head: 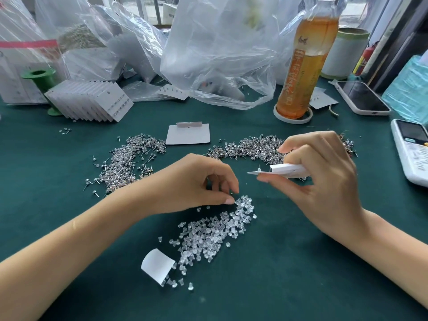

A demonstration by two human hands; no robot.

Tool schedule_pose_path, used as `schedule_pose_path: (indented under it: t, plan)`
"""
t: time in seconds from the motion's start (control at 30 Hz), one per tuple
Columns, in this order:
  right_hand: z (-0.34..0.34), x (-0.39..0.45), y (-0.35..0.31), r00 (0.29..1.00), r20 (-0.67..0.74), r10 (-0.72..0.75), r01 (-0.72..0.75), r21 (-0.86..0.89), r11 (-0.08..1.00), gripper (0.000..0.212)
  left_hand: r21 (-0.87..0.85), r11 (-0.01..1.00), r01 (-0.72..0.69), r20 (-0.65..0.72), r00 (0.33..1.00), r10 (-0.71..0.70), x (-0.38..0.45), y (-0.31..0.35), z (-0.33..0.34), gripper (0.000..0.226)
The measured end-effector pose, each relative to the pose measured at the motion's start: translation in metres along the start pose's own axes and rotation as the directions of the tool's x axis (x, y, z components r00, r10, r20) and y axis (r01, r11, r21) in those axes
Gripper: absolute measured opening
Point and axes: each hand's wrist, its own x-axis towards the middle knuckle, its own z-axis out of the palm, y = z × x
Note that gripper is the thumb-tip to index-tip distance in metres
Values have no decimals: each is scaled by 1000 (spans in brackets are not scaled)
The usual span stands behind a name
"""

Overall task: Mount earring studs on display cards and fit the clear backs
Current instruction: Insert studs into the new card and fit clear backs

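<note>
Green felt covers the worktable (pixel 58 228), with crumpled plastic bags (pixel 220 54) and an orange drink bottle (pixel 305 66) along the top of the frame. A fanned stack of finished cards (pixel 92 100) sits at upper left, 1 blank card (pixel 188 134) at upper centre, and 2 heaps of studs (pixel 129 161) spread across the middle.

At right of centre, the right hand (pixel 324 181) pinches a white display card (pixel 284 170) between thumb and curled fingers. The card lies nearly flat, its long axis running left to right, and 1 stud post (pixel 259 168) stands up through its left end — bare, with no back on it yet.

Left of centre, the left hand (pixel 196 184) hangs palm down, its fingers curled with thumb and fingertips drawn together at the upper edge of the clear backs (pixel 213 235), which trail down toward the lower centre beside a curled paper scrap (pixel 157 265). Whether a back is already caught in that pinch I cannot tell.

The bare post lies up and to the right of the left fingertips — near, not touching. The left hand is the nearer one, so a back would probably travel up-right and press down along the upright post.
</note>
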Motion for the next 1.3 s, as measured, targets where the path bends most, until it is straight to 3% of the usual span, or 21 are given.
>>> schedule_pose_path:
  t: [0.43,0.6,0.83,0.93,1.3]
  plan:
    - [1,0,0,1000,20,6,-7,33,999,42,51,998,-47,-11,999,48,1,0,5,4]
    - [1,0,-1,999,23,-30,29,38,999,42,-125,992,8,-40,999,-13,2,-3,3,6]
    - [0,2,-6,951,51,-304,306,-25,952,30,-421,900,109,-137,974,-182,6,-1,-2,6]
    - [-1,3,-8,928,69,-365,368,-33,929,29,-517,845,136,-98,971,-216,5,5,-1,3]
    - [-2,5,-15,904,87,-418,423,-56,904,43,-531,813,239,-1,959,-283,2,17,12,6]
